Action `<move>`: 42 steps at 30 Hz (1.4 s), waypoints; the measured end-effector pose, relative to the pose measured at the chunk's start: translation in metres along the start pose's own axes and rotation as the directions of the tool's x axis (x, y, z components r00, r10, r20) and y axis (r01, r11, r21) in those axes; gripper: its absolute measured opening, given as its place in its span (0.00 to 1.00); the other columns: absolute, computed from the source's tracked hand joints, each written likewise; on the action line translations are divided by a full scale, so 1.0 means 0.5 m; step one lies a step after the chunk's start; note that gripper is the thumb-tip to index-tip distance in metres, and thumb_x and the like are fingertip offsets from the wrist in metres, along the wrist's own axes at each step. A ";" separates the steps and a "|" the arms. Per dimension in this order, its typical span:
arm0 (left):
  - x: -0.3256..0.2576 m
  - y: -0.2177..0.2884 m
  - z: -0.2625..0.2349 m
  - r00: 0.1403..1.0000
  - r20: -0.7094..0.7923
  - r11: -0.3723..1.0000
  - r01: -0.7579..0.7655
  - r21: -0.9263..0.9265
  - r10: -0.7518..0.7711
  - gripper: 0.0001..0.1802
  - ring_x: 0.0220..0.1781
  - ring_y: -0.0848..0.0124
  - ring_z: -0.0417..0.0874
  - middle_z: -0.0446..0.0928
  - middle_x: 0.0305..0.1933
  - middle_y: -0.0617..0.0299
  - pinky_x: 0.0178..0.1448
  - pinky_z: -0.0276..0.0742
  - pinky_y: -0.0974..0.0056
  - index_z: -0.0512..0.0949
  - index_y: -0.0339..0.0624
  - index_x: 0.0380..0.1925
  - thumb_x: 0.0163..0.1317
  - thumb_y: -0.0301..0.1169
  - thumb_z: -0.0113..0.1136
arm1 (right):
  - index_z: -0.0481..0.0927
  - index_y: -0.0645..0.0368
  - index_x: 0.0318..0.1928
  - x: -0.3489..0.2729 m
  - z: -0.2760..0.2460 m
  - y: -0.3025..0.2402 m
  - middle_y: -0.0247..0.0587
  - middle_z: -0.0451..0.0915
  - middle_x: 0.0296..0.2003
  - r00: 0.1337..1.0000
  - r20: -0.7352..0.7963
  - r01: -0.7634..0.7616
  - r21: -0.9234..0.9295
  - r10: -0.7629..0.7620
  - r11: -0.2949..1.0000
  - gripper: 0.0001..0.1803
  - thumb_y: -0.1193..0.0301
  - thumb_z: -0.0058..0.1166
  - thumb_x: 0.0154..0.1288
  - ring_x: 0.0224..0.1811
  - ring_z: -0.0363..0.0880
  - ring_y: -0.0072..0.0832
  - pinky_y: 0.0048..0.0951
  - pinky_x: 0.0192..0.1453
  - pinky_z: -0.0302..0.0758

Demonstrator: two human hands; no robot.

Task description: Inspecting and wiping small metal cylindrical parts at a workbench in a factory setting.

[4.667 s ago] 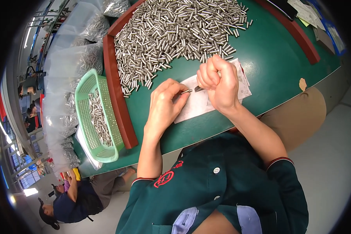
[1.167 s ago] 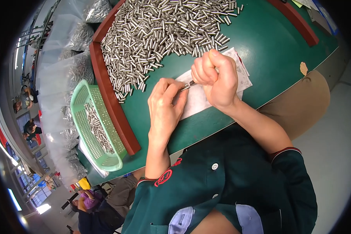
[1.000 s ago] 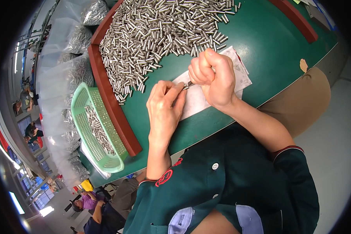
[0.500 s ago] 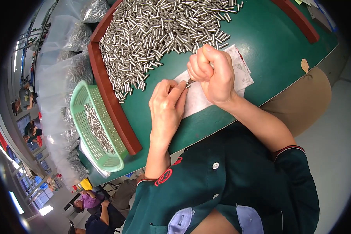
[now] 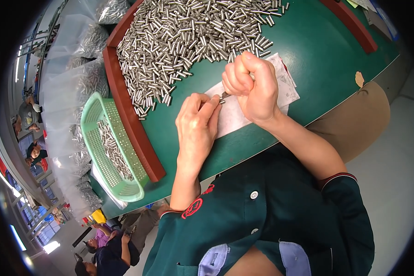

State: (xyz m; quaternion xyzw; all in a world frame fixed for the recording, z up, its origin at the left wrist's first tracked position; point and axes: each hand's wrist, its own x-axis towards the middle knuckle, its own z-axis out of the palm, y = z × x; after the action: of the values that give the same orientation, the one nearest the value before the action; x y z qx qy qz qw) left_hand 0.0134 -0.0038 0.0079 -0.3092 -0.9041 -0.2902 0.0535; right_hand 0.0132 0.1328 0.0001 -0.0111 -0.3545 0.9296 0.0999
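Observation:
My left hand (image 5: pixel 197 120) is closed in a pinch on a small shiny metal pin (image 5: pixel 222 101), just above a white paper sheet (image 5: pixel 232 117). My right hand (image 5: pixel 254 87) is wrapped in a fist around a thin tool (image 5: pixel 225 94). Only a short dark tip of that tool shows, and it points at the pin by my left fingertips; its handle is hidden in the fist. Beyond both hands spreads a large heap of loose metal pins (image 5: pixel 188 39) on the green table (image 5: pixel 308 34).
A dark red wooden rail (image 5: pixel 129 110) edges the heap on the left, another rail (image 5: pixel 352 25) at the far right. Left of the near rail stands a green perforated basket (image 5: pixel 89 133) with pins inside. Clear plastic bags (image 5: pixel 89 83) of pins line the left side. Other people sit at lower left.
My hands keep nearly the same pose and place at the paper. The view has shifted very slightly, and people in the background at left have moved a little.

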 end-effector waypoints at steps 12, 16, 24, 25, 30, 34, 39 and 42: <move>-0.007 0.012 -0.009 0.999 0.032 0.998 -0.019 0.055 0.018 0.05 0.26 0.63 0.73 0.70 0.24 0.58 0.31 0.70 0.63 0.77 0.36 0.25 0.44 0.20 0.60 | 0.58 0.62 0.14 -0.023 0.017 0.010 0.30 0.57 0.10 0.988 0.126 0.121 -0.289 -0.087 0.950 0.19 0.68 0.38 0.61 0.15 0.53 0.16 0.23 0.18 0.54; -0.006 0.004 0.000 0.998 0.012 0.998 -0.055 0.028 0.055 0.05 0.27 0.62 0.72 0.70 0.25 0.58 0.30 0.70 0.61 0.77 0.36 0.24 0.44 0.21 0.60 | 0.58 0.62 0.14 -0.022 0.013 0.016 0.30 0.58 0.11 0.967 0.220 0.197 -0.340 -0.125 0.919 0.19 0.68 0.37 0.61 0.14 0.53 0.17 0.25 0.17 0.54; 0.010 0.014 -0.016 0.999 0.034 0.998 0.039 0.039 -0.041 0.06 0.28 0.61 0.73 0.70 0.25 0.58 0.32 0.70 0.60 0.77 0.36 0.25 0.43 0.23 0.60 | 0.53 0.54 0.11 -0.001 0.028 -0.069 0.28 0.52 0.09 0.987 0.125 0.123 -0.189 -0.101 0.974 0.22 0.68 0.30 0.64 0.12 0.46 0.17 0.22 0.19 0.47; 0.015 0.018 -0.018 0.999 0.048 0.999 0.012 0.048 -0.014 0.06 0.28 0.61 0.73 0.70 0.25 0.58 0.32 0.70 0.60 0.76 0.36 0.24 0.43 0.23 0.60 | 0.53 0.54 0.11 0.004 0.026 -0.083 0.27 0.52 0.08 0.985 0.139 0.128 -0.223 -0.098 0.966 0.22 0.67 0.30 0.64 0.12 0.46 0.17 0.22 0.18 0.47; 0.017 0.022 -0.025 0.989 0.143 0.983 -0.051 0.179 0.025 0.04 0.29 0.58 0.74 0.71 0.25 0.55 0.32 0.71 0.59 0.76 0.37 0.23 0.46 0.25 0.58 | 0.55 0.56 0.13 0.004 0.012 -0.127 0.25 0.55 0.11 0.969 0.187 -0.085 -0.360 0.160 0.929 0.19 0.70 0.35 0.63 0.15 0.48 0.12 0.20 0.18 0.47; 0.010 0.030 -0.003 0.985 0.164 0.909 -0.119 0.400 0.057 0.05 0.27 0.59 0.74 0.67 0.22 0.54 0.30 0.71 0.57 0.68 0.35 0.16 0.40 0.23 0.54 | 0.57 0.57 0.14 0.015 0.003 -0.191 0.23 0.55 0.13 0.942 0.278 0.028 -0.622 0.188 0.782 0.20 0.67 0.35 0.64 0.17 0.49 0.12 0.20 0.20 0.47; 0.018 0.059 -0.014 0.979 0.202 0.848 -0.077 0.524 -0.036 0.04 0.27 0.58 0.74 0.68 0.22 0.53 0.30 0.71 0.58 0.67 0.35 0.19 0.39 0.21 0.50 | 0.56 0.56 0.13 0.031 -0.018 -0.218 0.25 0.54 0.12 0.909 0.357 0.100 -0.690 0.217 0.717 0.21 0.66 0.35 0.64 0.17 0.49 0.13 0.20 0.20 0.47; 0.013 0.050 -0.053 0.991 0.132 0.910 -0.048 0.411 -0.008 0.05 0.26 0.57 0.73 0.68 0.23 0.53 0.30 0.70 0.58 0.66 0.36 0.17 0.39 0.21 0.52 | 0.55 0.56 0.13 0.028 -0.009 -0.221 0.25 0.54 0.11 0.899 0.368 0.099 -0.700 0.238 0.707 0.22 0.66 0.35 0.64 0.16 0.48 0.13 0.21 0.19 0.47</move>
State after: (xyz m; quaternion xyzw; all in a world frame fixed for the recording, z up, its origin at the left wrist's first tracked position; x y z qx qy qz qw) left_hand 0.0207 0.0010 0.0439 -0.3185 -0.9433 -0.0710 0.0611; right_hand 0.0196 0.2190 0.0702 0.1442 -0.6937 0.7051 -0.0291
